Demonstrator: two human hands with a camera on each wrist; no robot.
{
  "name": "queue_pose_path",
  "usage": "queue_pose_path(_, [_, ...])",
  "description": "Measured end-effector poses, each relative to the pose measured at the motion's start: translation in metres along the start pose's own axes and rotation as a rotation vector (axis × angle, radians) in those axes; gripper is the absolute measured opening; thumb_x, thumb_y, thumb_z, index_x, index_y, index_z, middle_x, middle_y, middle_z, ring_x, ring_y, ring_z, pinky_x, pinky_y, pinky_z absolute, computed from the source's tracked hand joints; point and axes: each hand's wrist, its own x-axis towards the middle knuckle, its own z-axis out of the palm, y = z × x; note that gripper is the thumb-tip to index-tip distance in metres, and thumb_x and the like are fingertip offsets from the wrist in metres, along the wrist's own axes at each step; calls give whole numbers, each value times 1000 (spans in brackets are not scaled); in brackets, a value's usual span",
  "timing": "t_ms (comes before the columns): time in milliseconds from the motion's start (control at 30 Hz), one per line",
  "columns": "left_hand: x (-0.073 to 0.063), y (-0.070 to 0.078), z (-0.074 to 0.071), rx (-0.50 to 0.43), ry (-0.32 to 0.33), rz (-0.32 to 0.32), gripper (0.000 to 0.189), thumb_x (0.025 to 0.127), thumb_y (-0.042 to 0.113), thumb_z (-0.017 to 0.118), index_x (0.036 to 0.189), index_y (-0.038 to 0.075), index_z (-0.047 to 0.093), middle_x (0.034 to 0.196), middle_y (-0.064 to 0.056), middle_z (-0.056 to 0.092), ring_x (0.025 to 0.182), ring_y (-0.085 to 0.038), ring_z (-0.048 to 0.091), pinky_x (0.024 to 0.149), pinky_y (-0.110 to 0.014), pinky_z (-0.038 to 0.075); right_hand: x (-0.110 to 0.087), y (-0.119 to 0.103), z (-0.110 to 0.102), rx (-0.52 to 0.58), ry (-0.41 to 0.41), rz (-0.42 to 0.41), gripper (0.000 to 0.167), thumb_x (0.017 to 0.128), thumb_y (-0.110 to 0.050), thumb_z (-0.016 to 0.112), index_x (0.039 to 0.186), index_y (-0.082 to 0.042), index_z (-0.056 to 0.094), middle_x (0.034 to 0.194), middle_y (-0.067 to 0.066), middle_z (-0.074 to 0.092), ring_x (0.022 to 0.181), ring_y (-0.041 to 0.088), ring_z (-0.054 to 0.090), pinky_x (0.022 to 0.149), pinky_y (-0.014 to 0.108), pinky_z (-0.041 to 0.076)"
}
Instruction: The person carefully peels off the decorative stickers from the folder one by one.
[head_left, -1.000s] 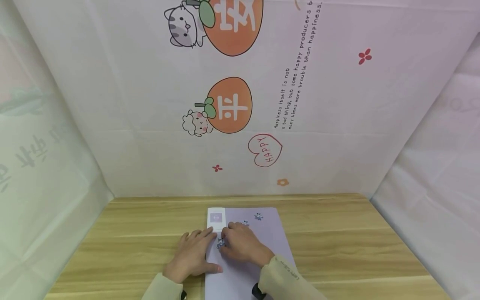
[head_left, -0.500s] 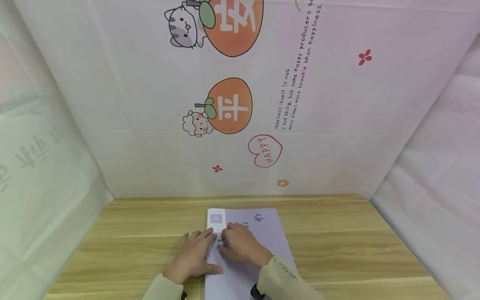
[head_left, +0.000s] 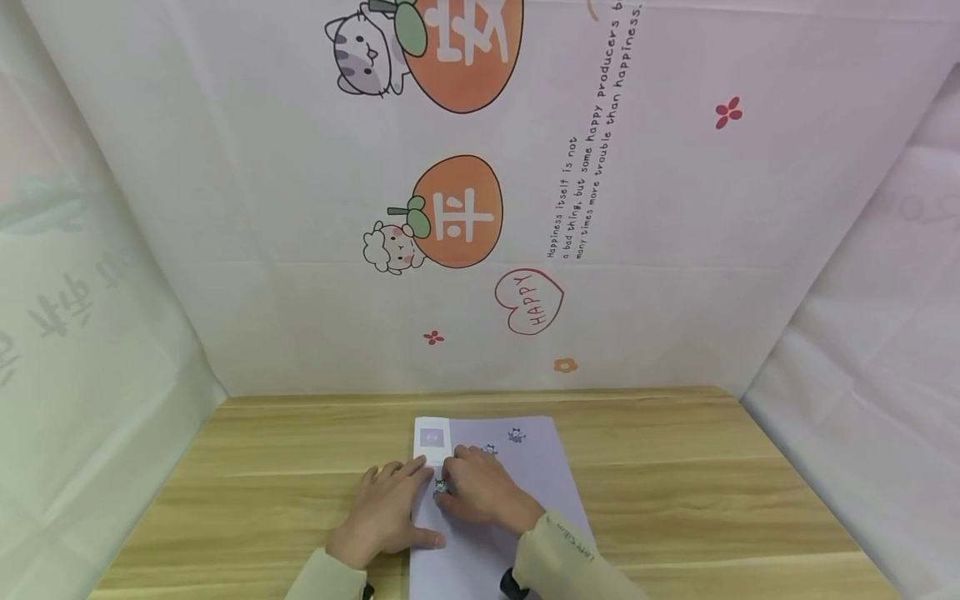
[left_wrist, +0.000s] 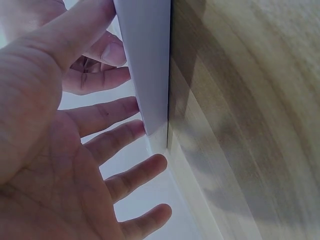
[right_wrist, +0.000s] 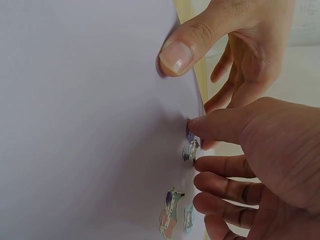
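Observation:
A lavender, book-like item (head_left: 480, 567) lies on the wooden table, its thick side edge (left_wrist: 147, 65) showing in the left wrist view. My left hand (head_left: 386, 508) rests along its left edge, fingers spread and thumb on the cover. Over the cover, my right hand (head_left: 483, 492) has its fingers curled, with thumb and index finger at opposite ends of a small cartoon sticker (right_wrist: 190, 144) near the left edge. Two more cartoon stickers, one larger (right_wrist: 171, 212) and one smaller (right_wrist: 188, 218), sit close by in the right wrist view.
A white label panel (head_left: 432, 454) with a small purple picture covers the item's top left corner. The wood-grain table (head_left: 690, 492) extends on both sides. Behind it stands a white printed cloth (head_left: 300, 325), with more white cloth at left and right.
Both hands keep nearly the same place. The right forearm has shifted very slightly left, and the sticker by the right thumb looks slightly altered in its angle.

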Motion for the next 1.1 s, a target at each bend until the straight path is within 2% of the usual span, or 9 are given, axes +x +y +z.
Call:
queue_pose_path(267, [0,0,0,3,-5,-3,95,65,59,89,138,7,59,151,-17,49,133,-47,45,107,-75,28,0,0,1,-9,-10,9,30,87,-35,77,103,-10,72,85,-5,56,77,10,50,72,28,49])
queue_pose_path(467, [-1,0,1,2,7,1,95,65,59,89,138,6,59,150,-17,49,132,-47,46,107,-75,29,-1,0,1,-15,-25,34,29,89,-38,74,104,-14,69,89,-4,53,85,13,49,79,32,50])
queue_pose_path(733, [-2,0,1,0,18,0,95,63,58,90,138,7,59,150,-17,50,132,-47,47,107,-74,30,1,4,5,12,-46,50,28,90,-40,73,103,-16,64,92,-4,48,92,15,43,85,36,46])
queue_pose_path(933, [-2,1,-1,-8,16,-3,96,63,58,89,139,7,59,151,-17,49,132,-46,46,107,-74,29,1,4,5,20,-56,60,28,90,-40,72,102,-17,63,94,-3,47,95,17,43,91,44,46])
queue_pose_path(1100, [-2,2,-1,-16,11,-8,96,64,58,89,139,7,58,151,-16,49,133,-46,46,108,-74,28,2,5,6,20,-58,67,28,90,-41,73,102,-18,62,94,-3,47,96,18,42,91,45,45])
